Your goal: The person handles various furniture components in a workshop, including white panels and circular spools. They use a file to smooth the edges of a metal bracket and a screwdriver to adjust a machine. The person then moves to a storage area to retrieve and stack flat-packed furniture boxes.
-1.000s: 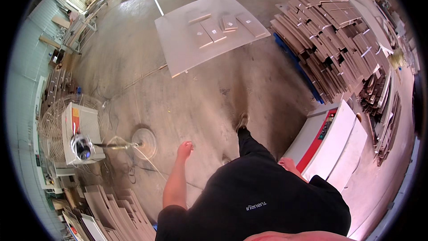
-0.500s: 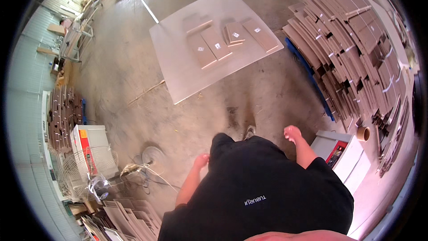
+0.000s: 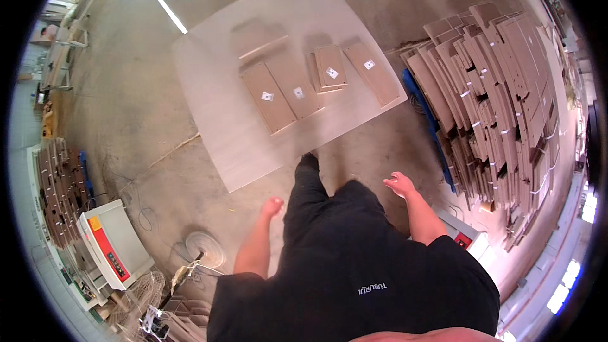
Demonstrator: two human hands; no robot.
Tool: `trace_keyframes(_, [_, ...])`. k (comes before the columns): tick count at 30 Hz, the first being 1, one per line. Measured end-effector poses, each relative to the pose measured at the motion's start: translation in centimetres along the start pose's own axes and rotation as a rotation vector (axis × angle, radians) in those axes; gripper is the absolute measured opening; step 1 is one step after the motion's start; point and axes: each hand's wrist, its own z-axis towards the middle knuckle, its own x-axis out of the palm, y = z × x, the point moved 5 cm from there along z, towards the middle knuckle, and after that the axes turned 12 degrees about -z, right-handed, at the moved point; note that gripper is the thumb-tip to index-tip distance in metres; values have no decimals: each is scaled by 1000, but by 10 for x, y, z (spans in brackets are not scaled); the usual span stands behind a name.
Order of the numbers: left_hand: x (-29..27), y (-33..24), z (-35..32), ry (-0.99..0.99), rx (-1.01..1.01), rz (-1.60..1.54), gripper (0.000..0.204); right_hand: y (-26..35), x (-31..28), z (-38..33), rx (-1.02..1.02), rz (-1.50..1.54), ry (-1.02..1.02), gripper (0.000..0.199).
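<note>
My left hand point(image 3: 272, 207) hangs beside my left thigh, its fingers curled in, with nothing seen in it. On the other side my right hand point(image 3: 399, 185) is held out with its fingers apart, holding nothing. Both are away from any object. Ahead of my feet a large pale sheet point(image 3: 218, 158) lies on the floor. On it are several brown flat panels: two side by side point(image 3: 268, 98) at the left, a short stack point(image 3: 330, 66) in the middle and a long panel point(image 3: 372, 73) at the right. Most carry a small white label.
Strapped stacks of brown boards point(image 3: 494, 88) stand at the right by a blue pallet point(image 3: 427, 126). A white and red machine point(image 3: 111, 244) is at the left, near a wire-caged fan point(image 3: 142, 297) and a round base point(image 3: 206, 248). Cables lie on the floor.
I have stepped forward, so the sheet and its panels are nearer. My left leg now reaches the sheet's near edge. Both arms have swung a little, and my right fingers have spread.
</note>
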Motion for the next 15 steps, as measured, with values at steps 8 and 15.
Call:
trace_keyframes(8, [-81,-246,118,-80,265,-321,36,66,-99,183,111,35,-115,108])
trace_keyframes(15, [-139,-278,278,-507,-31,-76,68,148,-169,430,121,-334,-163,136])
